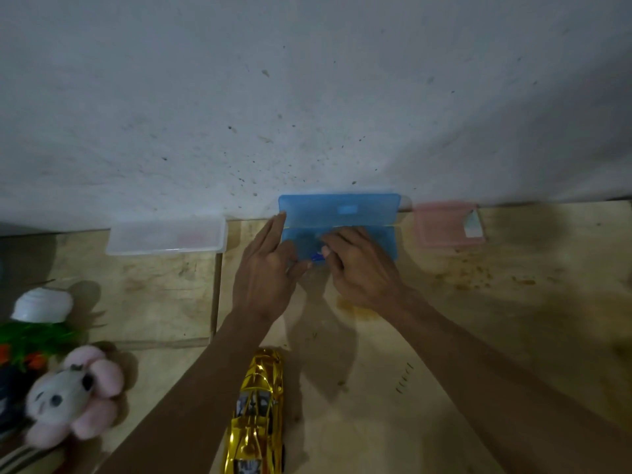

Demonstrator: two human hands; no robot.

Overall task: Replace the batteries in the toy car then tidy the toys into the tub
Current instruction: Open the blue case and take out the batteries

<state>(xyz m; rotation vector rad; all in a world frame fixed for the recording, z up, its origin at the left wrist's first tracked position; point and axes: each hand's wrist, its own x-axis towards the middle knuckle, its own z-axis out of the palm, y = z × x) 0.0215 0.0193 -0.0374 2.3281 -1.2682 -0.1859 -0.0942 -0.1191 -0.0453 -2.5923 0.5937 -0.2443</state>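
A: Where is the car (257,410) from the hands?

B: Well behind them, near the person's body, nose pointing away toward the wall. Both hands are up at the open blue case (362,213).

A: What are they doing?

B: The right hand (362,268) curls into the tray and seems to pinch a small blue thing (317,257); it is too blurred to name. The left hand (265,268) lies flat, fingers straight against the case's left end.

A: Which is nearer the car?

B: The left, whose forearm passes just beside it.

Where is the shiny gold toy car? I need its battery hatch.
Head view, bottom centre: the shiny gold toy car lies on the wooden floor, between both forearms.
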